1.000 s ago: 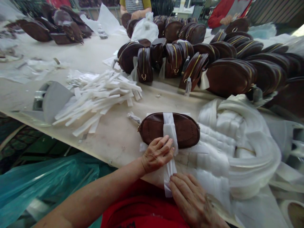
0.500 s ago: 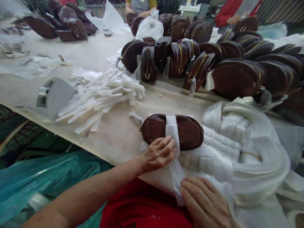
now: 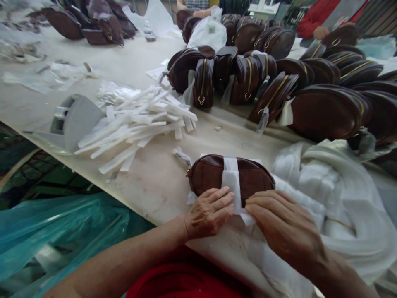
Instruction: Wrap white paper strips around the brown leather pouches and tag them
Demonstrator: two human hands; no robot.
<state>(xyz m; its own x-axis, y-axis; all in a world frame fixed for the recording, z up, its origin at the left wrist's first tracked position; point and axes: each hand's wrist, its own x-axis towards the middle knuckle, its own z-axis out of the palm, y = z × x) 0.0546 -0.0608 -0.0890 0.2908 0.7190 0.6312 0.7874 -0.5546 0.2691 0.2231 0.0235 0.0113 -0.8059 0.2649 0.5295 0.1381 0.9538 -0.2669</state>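
While a white strip is held by its end, a brown bag is steadied from the left

Below the near edge of the worktop, red clothing and, lower left, a crumpled teal plastic sheet are seen. The strip's loose end, just below the bag, is caught in the grip of the right hand, at the fingertips; its thumb is hidden. By the left hand, fingers together, the strip is pressed against the bag's lower front; whether anything is pinched beneath that grip cannot be told. The bag is laid on the worktop in front of both hands, its middle crossed by the strip. At its left end a small metal ring and a plastic-wrapped pull are noted.

To the right, a thick coil of white wrapping is spread, crossed by a thin yellowish band. Left and farther off, white strips are heaped in a loose pile, beside a grey tape dispenser.

Beyond, many zipped brown bags are massed, with a white plastic bag set among them. Far left, more brown pieces are stacked. Across the worktop, two co-workers are partly seen, one by a checked garment, one by a red sleeve.
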